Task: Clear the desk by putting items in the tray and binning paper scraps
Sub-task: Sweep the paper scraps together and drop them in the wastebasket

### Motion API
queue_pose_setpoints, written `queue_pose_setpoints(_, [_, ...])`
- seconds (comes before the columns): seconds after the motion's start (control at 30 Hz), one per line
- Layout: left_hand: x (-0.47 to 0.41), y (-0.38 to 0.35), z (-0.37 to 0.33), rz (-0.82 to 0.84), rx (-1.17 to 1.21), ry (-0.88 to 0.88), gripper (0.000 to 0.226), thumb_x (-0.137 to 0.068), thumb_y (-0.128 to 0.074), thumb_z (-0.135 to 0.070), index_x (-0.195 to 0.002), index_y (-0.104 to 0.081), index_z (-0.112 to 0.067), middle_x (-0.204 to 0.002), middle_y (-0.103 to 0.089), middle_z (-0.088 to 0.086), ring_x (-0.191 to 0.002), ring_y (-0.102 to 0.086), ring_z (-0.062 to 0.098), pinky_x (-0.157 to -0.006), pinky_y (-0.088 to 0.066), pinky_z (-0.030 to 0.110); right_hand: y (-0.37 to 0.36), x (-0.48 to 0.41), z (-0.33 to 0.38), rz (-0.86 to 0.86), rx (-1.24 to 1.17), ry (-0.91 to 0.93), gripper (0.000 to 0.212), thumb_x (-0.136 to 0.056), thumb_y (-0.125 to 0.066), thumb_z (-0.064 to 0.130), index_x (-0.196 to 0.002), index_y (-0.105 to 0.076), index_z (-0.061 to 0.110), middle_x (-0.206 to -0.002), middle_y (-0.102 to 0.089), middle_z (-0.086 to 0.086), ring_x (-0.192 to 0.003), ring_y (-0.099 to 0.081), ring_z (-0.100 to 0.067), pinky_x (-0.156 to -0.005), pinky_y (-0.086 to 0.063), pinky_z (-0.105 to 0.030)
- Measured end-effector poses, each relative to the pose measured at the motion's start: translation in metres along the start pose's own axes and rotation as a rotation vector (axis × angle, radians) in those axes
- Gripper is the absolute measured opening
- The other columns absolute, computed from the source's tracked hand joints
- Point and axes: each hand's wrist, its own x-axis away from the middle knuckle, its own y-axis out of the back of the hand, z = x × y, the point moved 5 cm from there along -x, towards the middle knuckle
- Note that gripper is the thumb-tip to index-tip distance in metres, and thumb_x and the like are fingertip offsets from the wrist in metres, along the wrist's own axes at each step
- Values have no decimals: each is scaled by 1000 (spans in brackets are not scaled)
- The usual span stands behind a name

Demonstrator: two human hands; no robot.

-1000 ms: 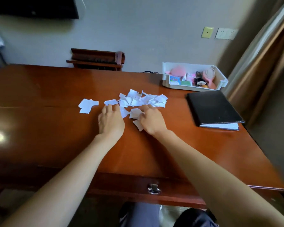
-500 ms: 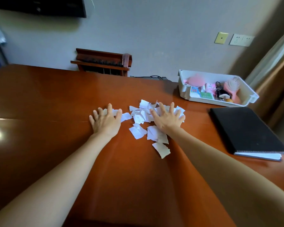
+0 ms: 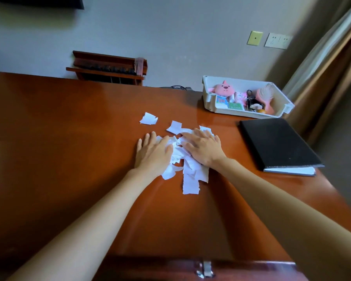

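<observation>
A heap of white paper scraps [image 3: 187, 165] lies in the middle of the brown desk [image 3: 69, 138]. My left hand [image 3: 153, 154] presses flat on the heap's left side, fingers straight. My right hand [image 3: 203, 148] lies flat on its right side, fingers spread. One loose scrap [image 3: 148, 119] sits apart at the far left, and another scrap [image 3: 174, 127] lies just beyond the hands. A white tray [image 3: 209, 102] stands at the back right, holding a pink plush toy [image 3: 223, 89], a pink hairbrush [image 3: 266, 98] and small items. No bin is in view.
A black folder [image 3: 276, 142] lies on the desk's right side, in front of the tray. A dark wooden rack [image 3: 107, 67] stands behind the desk against the wall. A curtain [image 3: 328, 67] hangs at the right. A drawer handle [image 3: 205, 268] shows at the near edge.
Both hands have swept inward and toward me, drawing the spread scraps into one tight heap between them. Two scraps stayed behind at the far side.
</observation>
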Motion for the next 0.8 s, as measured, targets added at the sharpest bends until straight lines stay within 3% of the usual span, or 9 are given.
queue_pose_setpoints(0.13, [27,-13,-37,16,-12,-2,49,-101,-18,-36,-149,-18,-26,-158,-8,11,-147,-4,26,-119,0,40,7,37,-27,-16,-42,-39,42,-96,-32,42,-138,-36,42,-150,-31,0,-139,-26,-28,-112,-15,-49])
queue_pose_setpoints(0.23, [44,-15,-61,21,74,-7,48,-102,-19,-33,-149,-20,-22,-158,-11,13,-147,-8,26,-120,-4,40,19,61,-43,-39,-131,-81,44,-98,-32,36,-143,-29,38,-158,-15,-3,-146,-9,-31,-118,-10,-50])
queue_pose_setpoints(0.3, [56,-9,-70,-7,176,10,47,-102,-20,-29,-148,-22,-20,-157,-14,14,-146,-12,26,-119,-9,39,32,78,-47,-143,-219,-58,44,-99,-35,32,-143,-31,32,-158,-14,-4,-147,-4,-30,-120,-6,-47])
queue_pose_setpoints(0.4, [74,2,-75,-50,241,-9,46,-102,-23,-26,-147,-25,-20,-158,-15,8,-146,-11,24,-118,-11,36,48,108,-43,-245,-253,27,42,-98,-40,28,-139,-40,22,-154,-26,-9,-146,-15,-26,-119,-9,-38])
queue_pose_setpoints(0.53, [90,-5,-75,8,123,-143,47,-99,-27,-33,-145,-28,-25,-157,-18,-2,-146,-10,18,-117,-11,34,47,146,-36,-274,-237,57,39,-92,-47,25,-130,-50,15,-131,-46,-12,-121,-42,-32,-101,-35,-37])
queue_pose_setpoints(0.63, [90,-21,-63,-20,3,-133,54,-94,-31,-50,-144,-26,-30,-157,-15,-3,-145,-9,19,-118,-11,37,37,161,-29,-219,-187,91,50,-87,-39,41,-131,-49,19,-125,-46,-9,-119,-41,-28,-98,-35,-34])
queue_pose_setpoints(0.73, [82,-33,-54,-80,-60,-105,52,-92,-38,-51,-139,-37,-28,-147,-33,2,-137,-27,24,-111,-24,39,23,163,-24,-103,-28,122,69,-80,-29,66,-137,-39,30,-132,-43,-4,-124,-37,-24,-99,-33,-36])
queue_pose_setpoints(0.8, [75,-36,-51,-109,-80,-71,43,-93,-40,-47,-131,-43,-28,-138,-41,2,-127,-37,26,-103,-34,41,18,160,-25,-78,22,115,59,-86,-39,62,-136,-42,29,-133,-44,-3,-126,-36,-24,-99,-31,-36])
